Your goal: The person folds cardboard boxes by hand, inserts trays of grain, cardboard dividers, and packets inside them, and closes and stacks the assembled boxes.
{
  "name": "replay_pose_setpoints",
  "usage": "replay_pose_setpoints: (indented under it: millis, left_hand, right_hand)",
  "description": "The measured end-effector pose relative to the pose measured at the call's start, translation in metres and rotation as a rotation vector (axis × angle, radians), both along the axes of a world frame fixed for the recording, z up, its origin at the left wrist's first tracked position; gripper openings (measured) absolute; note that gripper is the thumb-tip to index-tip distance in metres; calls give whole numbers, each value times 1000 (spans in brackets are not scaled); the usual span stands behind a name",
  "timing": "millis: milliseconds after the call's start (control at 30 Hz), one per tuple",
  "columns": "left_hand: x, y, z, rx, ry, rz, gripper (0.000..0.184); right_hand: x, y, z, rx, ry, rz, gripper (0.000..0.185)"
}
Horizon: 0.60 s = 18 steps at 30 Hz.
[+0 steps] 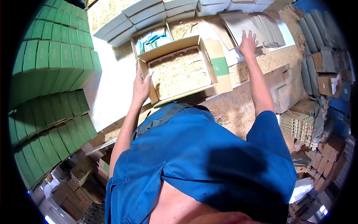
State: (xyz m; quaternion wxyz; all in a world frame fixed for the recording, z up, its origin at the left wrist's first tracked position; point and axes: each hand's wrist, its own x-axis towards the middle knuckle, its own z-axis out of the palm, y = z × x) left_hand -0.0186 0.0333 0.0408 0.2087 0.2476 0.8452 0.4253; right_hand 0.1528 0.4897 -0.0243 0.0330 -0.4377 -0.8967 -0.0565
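An open cardboard box point(213, 62) stands on the table in front of my body, with a white tray point(206, 74) of pale shavings inside. A flap with a green band lies out to its right. My left hand point(141, 86) rests against the box's left side, its thumb near the rim and its other fingers partly hidden behind the wall. My right hand point(248, 44) is spread, with its fingers apart, over the near left part of a stack of flat cardboard sheets point(266, 30). Nothing shows in its grasp.
Green boxes point(56, 56) are stacked high at the left. White boxes point(145, 16) line the table's far side. A small box of blue and white packets point(152, 39) sits behind the open box. Grey bundles point(313, 30) and egg trays point(298, 127) are at the right.
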Motion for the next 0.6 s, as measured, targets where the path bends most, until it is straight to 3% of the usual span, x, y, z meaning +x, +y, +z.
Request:
replay_pose_setpoints:
  millis: [100,267,400,500,600]
  left_hand:
    - [-1,6,5,3,-61,-7,68]
    - [-5,-6,-21,15,-62,31,69]
    - [3,2,3,-51,-30,63,73]
    - [2,-1,-3,-8,-9,36,74]
    - [-2,-5,9,90,-109,8,73]
  right_hand:
    - [8,25,-34,21,-158,43,68]
    - [7,54,-64,-28,-100,149,63]
    - [4,31,-19,-136,-59,176,26]
    - [3,35,-19,-115,-51,193,23]
    - [3,42,-11,19,186,133,28]
